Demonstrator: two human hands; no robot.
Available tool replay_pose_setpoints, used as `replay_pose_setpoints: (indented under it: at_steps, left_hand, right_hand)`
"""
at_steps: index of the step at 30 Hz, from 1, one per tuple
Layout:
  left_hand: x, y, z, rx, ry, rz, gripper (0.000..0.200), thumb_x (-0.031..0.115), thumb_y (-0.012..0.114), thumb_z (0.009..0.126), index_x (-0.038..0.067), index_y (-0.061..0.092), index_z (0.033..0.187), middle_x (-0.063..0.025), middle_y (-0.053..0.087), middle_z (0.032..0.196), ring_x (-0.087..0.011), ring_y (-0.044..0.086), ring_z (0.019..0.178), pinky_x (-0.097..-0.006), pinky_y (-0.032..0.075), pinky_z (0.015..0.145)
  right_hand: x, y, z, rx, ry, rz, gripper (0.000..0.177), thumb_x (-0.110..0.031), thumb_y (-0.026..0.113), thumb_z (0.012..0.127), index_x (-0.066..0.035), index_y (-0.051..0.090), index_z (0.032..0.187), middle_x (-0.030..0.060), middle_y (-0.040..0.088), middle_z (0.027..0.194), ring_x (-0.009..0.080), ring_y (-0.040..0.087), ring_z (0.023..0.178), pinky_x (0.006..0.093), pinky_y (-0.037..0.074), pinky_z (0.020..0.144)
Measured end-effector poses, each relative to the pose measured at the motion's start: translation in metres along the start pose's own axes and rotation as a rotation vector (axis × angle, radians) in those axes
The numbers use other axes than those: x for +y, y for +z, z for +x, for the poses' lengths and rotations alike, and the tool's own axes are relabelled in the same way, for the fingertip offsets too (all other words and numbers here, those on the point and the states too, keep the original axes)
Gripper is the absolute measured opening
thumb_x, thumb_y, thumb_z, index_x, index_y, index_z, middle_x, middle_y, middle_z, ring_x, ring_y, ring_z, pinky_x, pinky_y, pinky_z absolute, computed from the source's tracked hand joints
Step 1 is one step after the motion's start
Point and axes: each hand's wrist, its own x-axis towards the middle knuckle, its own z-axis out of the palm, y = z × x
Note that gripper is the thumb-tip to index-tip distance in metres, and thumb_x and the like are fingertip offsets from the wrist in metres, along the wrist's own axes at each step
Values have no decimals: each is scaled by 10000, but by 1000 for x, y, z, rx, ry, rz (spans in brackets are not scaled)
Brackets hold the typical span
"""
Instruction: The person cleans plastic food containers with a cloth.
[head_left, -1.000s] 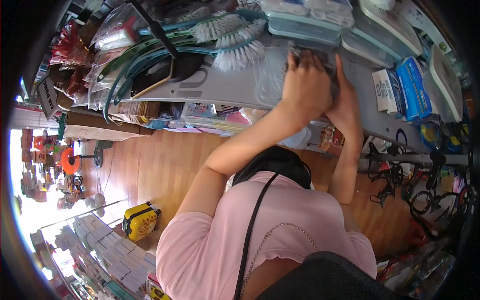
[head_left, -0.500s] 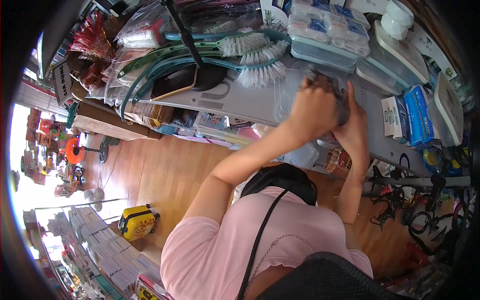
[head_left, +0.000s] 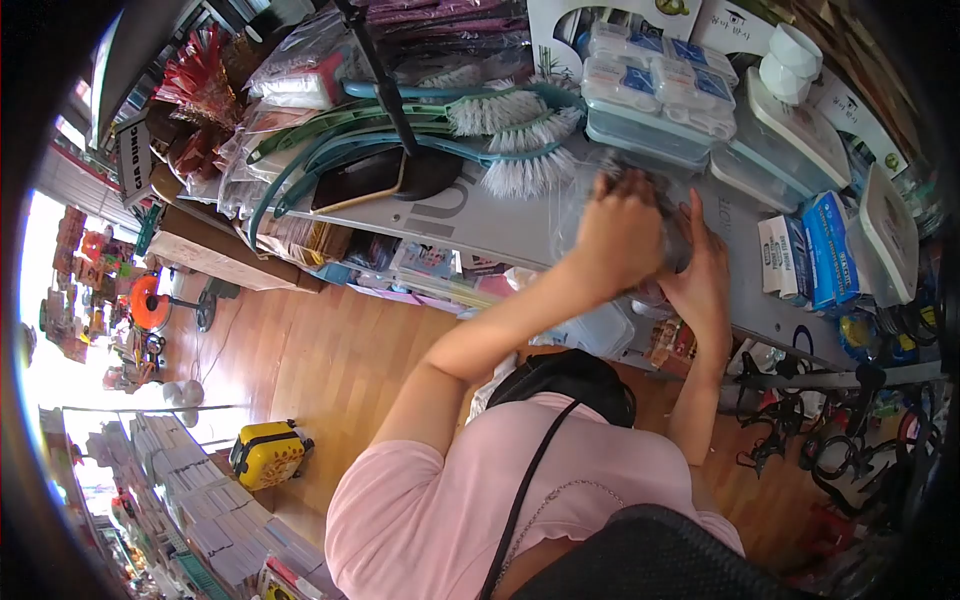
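My left hand (head_left: 622,232) is closed, fingers bent down over a dark grey crumpled piece, apparently a cloth; motion blurs it. Below it is a clear plastic container (head_left: 572,215), largely covered by both hands. My right hand (head_left: 703,285) grips the container's right side, with its fingers extended along it. Just beyond the hands stand stacked clear plastic boxes (head_left: 645,135). White-bristled brushes (head_left: 525,172) with green and blue handles lie to the left of my left hand.
A grey shelf (head_left: 440,215) carries the goods. On its right are lidded containers (head_left: 795,120), a blue box (head_left: 830,250) and white bowls (head_left: 790,65). A black pole (head_left: 385,80) rises at the left. A yellow suitcase (head_left: 270,453) stands on the wooden floor (head_left: 340,350).
The view has shifted slightly, so the shelf goods sit a little lower. My left hand has moved slightly over the container; my right hand stays at its side.
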Motion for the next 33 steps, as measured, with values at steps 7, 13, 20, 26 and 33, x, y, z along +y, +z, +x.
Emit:
replay_pose_setpoints:
  at_steps: [7,13,20,26,33]
  left_hand:
    - [-9,-26,-34,16,152,-273,447,149,541,782,-68,593,1169,-220,595,1239,-314,569,1171,-473,400,1014]
    - [-40,-42,-36,-48,-2,-241,465,148,535,786,-74,569,1193,-218,589,1248,-338,565,1167,-504,435,975]
    - [2,-4,-1,-13,-9,7,473,173,513,801,-96,563,1187,-273,571,1242,-365,553,1170,-474,388,1027]
    - [-25,-35,-40,-68,149,-409,468,107,544,771,-49,572,1212,-225,558,1289,-316,525,1227,-449,375,1048]
    - [-89,-78,-68,-201,108,-726,369,35,462,767,-27,652,1078,-193,603,1237,-318,531,1220,-404,421,1027]
  right_hand:
    - [3,1,1,-89,174,98,1044,-170,820,658,-71,205,1495,80,577,1327,308,506,1234,424,317,1070]
    - [5,2,0,-36,71,145,1090,-184,840,637,-70,185,1501,59,582,1325,308,500,1245,422,309,1080]
    - [6,2,0,-63,192,219,1030,-151,805,672,-73,197,1500,82,582,1322,322,518,1220,434,326,1066]
    - [10,3,-1,-27,104,259,969,-149,825,654,-88,294,1463,85,604,1288,334,505,1225,426,357,1036]
    - [-4,-4,0,32,108,229,823,-299,885,562,-83,487,1249,68,586,1314,329,481,1252,427,350,1043]
